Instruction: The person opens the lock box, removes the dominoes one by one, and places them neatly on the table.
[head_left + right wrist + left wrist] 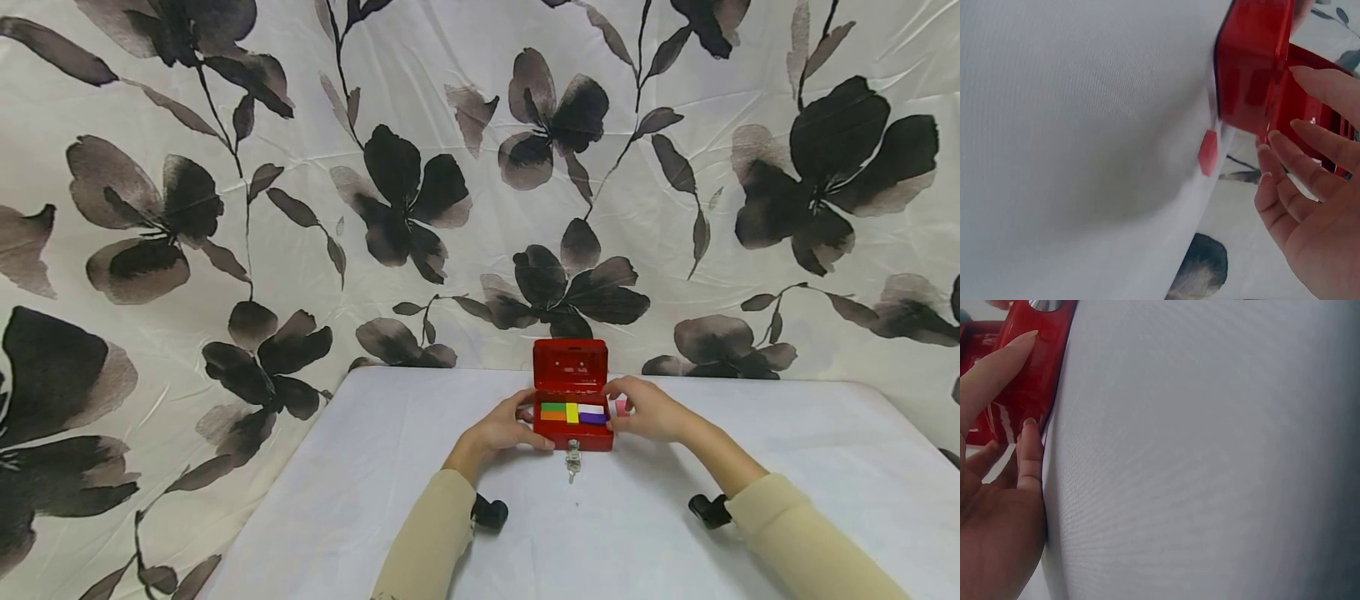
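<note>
A red cash box stands on the table with its lid raised. Inside lie green, orange, white and purple blocks, with a yellow block upright between them. Keys hang from the front lock. My left hand grips the box's left side, thumb on the front face and fingers against the side. At the right side, my right hand has its fingers spread and loosely bent, the tips at the box's rim and near the lid. A pink block lies on the table beside the box, partly behind that hand.
A white cloth covers the table, whose far edge runs just behind the box. Behind it hangs a floral curtain. A black wrist device sits under the left sleeve, another under the right.
</note>
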`<state>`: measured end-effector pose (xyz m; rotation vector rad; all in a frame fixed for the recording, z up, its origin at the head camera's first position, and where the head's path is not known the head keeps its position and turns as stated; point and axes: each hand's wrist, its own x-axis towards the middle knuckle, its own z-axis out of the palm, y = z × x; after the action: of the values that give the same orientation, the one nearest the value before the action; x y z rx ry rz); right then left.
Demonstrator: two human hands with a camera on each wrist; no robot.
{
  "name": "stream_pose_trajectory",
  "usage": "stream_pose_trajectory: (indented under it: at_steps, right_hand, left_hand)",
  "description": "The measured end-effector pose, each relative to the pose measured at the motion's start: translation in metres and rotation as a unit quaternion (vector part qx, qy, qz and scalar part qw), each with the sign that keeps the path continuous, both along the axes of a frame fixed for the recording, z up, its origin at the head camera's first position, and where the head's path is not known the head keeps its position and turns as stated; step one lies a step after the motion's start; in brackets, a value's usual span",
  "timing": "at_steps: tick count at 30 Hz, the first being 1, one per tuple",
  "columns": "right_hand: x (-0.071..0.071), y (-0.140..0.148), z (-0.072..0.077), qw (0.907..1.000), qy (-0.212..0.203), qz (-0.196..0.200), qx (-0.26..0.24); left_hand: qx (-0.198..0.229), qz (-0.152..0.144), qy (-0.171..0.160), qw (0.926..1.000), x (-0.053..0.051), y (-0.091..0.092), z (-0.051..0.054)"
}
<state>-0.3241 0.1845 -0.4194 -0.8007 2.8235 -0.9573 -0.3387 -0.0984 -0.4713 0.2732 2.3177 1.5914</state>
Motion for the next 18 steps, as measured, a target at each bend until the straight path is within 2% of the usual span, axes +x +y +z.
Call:
stream_pose_trajectory:
  at_steps: [9,18]
  right_hand:
    - [0.001,-0.013,-0.004,0.9999,-0.004,0.010,0.011]
    - [-0.002,-0.026,-0.005,0.9968,0.004,-0.006,0.080]
  left_hand:
    - [0.006,-0.002,-0.003,1.0000,-0.001,0.000,-0.002]
    - [0.001,-0.002,-0.003,1.0000,-0.002,0.000,-0.001]
